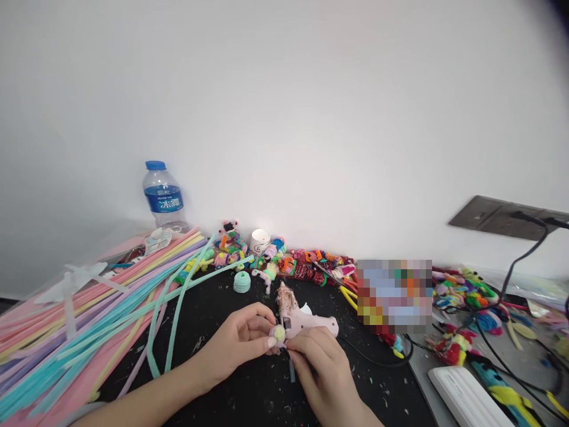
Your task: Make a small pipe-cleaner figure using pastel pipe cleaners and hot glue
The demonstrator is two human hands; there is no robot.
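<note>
My left hand (249,335) pinches a small fuzzy pipe-cleaner piece (279,334), yellow on top with lilac around it. From the other side my right hand (317,362) has its fingers closed at the lilac edge of the same piece; its fingertips are partly hidden. Just behind both hands a pale pink hot glue gun (311,323) lies on its side, its nozzle crusted and pointing away. A clear stick, perhaps a glue stick (292,369), shows beside my right fingers. Farther back stands a coiled mint pipe-cleaner cylinder (242,282).
Bundles of pastel pipe cleaners (133,296) spread over the left side. A water bottle (163,198) and a paper cup (260,241) stand by the wall. Colourful pipe-cleaner figures (306,264) line the back. Cables (511,279) and a white case (462,394) lie right.
</note>
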